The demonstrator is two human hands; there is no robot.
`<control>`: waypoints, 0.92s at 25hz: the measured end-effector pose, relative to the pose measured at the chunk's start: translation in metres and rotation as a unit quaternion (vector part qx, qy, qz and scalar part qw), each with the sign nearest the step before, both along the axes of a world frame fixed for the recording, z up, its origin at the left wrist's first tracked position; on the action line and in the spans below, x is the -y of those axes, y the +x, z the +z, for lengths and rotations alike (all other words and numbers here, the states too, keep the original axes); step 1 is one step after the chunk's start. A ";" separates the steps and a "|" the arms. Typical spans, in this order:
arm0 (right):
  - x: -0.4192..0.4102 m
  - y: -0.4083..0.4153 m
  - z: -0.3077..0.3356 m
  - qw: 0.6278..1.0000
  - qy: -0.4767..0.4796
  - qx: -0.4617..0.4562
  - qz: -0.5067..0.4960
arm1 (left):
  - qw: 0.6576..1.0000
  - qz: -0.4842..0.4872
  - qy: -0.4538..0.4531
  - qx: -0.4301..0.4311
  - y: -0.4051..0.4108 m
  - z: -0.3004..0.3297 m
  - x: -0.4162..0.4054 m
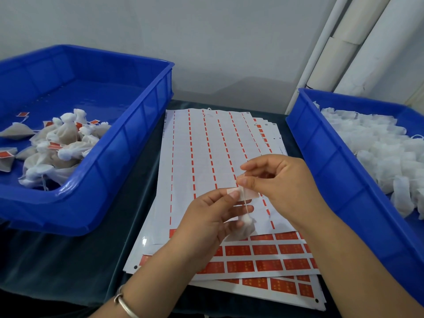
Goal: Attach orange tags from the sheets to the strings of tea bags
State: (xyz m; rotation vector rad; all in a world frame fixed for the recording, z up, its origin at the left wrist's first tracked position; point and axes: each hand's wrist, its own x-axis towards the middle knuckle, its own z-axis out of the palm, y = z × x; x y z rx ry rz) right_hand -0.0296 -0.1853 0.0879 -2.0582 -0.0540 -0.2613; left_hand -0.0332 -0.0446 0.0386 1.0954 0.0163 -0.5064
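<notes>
While the left hand (pixel 214 211) pinched a pale tag (pixel 243 193) with a tea bag (pixel 246 226) hanging below, the right hand (pixel 275 180) pinched its string (pixel 246 201) above the sheets (pixel 206 145), whose orange print was unreadable.

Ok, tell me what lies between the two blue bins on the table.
In the head view, a stack of tag sheets lies between the left blue bin and the right blue bin, on the dark cloth. Both hands work above it.
</notes>
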 end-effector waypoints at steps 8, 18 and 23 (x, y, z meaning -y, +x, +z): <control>-0.003 0.001 -0.001 1.000 0.000 -0.012 0.005 | 0.999 -0.022 0.017 0.030 0.001 0.001 -0.010; -0.005 -0.002 0.001 0.999 0.027 -0.025 0.031 | 0.974 -0.094 -0.143 -0.147 0.005 -0.004 -0.021; -0.005 -0.003 0.005 0.997 0.037 -0.032 0.053 | 0.971 -0.131 -0.135 -0.145 0.004 -0.002 -0.022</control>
